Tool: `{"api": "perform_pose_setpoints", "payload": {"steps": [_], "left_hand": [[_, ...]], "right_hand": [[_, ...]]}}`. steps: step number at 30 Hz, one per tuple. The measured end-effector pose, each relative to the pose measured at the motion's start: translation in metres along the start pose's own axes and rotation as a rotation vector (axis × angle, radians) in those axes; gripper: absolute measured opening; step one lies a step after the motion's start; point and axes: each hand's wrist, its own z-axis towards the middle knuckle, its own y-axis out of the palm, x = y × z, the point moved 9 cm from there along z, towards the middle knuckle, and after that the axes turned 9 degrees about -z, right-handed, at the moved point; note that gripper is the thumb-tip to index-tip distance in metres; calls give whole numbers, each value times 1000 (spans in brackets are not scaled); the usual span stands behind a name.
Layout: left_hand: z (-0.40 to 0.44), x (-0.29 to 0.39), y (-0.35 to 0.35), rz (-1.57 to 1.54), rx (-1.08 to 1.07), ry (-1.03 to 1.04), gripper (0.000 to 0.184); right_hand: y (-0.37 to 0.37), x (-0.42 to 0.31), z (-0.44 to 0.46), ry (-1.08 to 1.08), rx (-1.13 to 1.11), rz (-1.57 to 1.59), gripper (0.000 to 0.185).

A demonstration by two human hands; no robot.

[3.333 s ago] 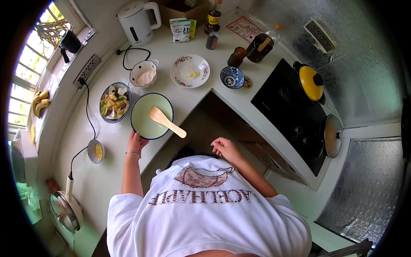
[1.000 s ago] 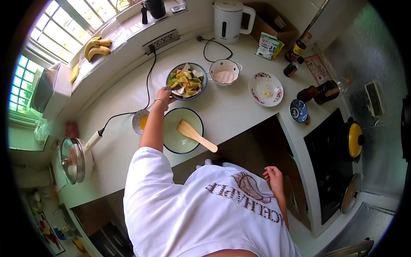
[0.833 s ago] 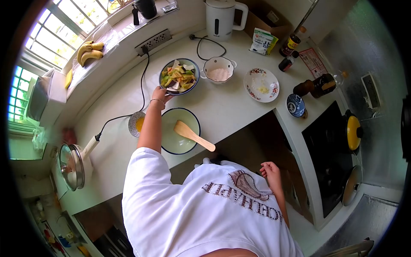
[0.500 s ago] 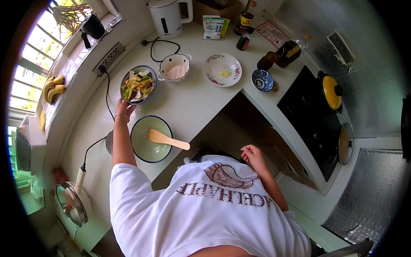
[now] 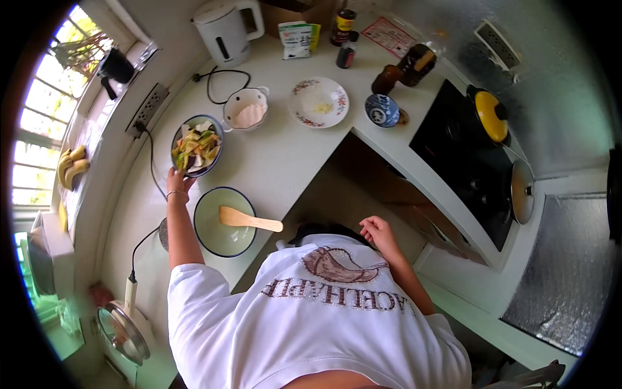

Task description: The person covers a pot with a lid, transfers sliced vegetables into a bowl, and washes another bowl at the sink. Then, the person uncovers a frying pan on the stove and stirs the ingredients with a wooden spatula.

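My left hand (image 5: 178, 183) is closed on the near rim of a blue-edged bowl (image 5: 221, 137), which stands on the counter filled with chopped vegetables. Just in front of that arm sits a larger pale green bowl (image 5: 220, 241) with a dark blue rim. Across it lies a wooden spatula (image 5: 249, 220), its handle end jutting past the right rim. My right hand (image 5: 381, 235) hovers before my shirt at the counter's inner edge, fingers loosely curled with nothing in them. Beyond the vegetables, a white two-handled bowl (image 5: 247, 107) holds a pinkish substance.
A floral plate (image 5: 301, 107) bears minced pale bits. Behind it are a kettle (image 5: 223, 35), a seasoning packet (image 5: 296, 40) and sauce bottles (image 5: 346, 52). A small blue bowl (image 5: 382, 111) sits near the cooktop (image 5: 447, 149), with a yellow-lidded pot (image 5: 489, 117). An electric pan (image 5: 123, 330) is lower left.
The whole view has turned and shifted slightly. My left hand stays on the vegetable bowl, and my right hand keeps its loosely curled pose.
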Motion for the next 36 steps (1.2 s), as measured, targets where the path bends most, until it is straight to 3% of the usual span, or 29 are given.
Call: {"api": "perform_pose_setpoints", "payload": {"steps": [8,28,36], "left_hand": [[-19,9,10,-83,-56,-57,43],[-22,12,8,-124,-192,-121,40],[-32,15,5,29,-149,-127,42]], "right_hand": [[17,-6,4,32,-23,-63,16],[48,-28,20,45,-94,-120,15],[57,-28,22,44,-106,-120,16]]}}
